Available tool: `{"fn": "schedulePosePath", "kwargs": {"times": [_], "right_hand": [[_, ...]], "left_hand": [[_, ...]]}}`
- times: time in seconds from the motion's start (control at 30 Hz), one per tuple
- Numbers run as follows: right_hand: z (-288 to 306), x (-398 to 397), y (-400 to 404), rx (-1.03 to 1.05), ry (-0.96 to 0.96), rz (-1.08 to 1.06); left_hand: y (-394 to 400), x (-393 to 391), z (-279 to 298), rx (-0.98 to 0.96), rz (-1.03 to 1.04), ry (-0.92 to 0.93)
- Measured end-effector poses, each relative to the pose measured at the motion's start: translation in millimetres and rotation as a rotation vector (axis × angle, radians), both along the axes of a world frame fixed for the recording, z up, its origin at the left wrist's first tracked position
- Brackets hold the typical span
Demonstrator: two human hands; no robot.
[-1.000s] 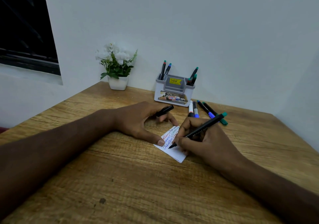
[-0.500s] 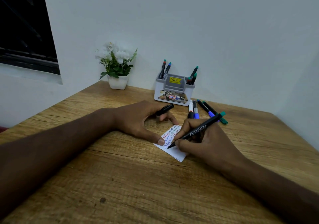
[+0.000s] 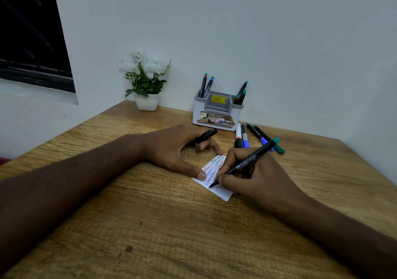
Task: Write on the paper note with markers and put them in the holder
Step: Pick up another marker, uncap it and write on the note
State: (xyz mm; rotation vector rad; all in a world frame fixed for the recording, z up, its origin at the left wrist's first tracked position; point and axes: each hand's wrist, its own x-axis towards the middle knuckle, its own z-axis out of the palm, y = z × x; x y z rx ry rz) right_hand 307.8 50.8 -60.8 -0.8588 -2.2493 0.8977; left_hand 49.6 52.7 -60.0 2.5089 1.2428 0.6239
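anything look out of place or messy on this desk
Nothing damaged or spilled. Four markers lie loose on the table beside the holder rather than in it. The left hand pins the paper note and holds a black cap.

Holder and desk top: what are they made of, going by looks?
Holder: looks like moulded plastic, a white glossy shell with a grey matte insert; smooth rounded edges and a soft sheen suggest it. Desk top: wood-grain surface with a matte finish and visible grain lines and knots; whether it is solid wood or laminate cannot be told.
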Motion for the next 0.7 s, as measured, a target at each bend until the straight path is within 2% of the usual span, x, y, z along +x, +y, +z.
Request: {"fn": "schedulePosePath", "kwargs": {"times": [0.7], "right_hand": [[-1.8, -1.7, 3.7, -0.033, 0.007, -0.12]], "left_hand": [[-2.5, 1.3, 3.8, -0.015, 0.01, 0.032]]}}
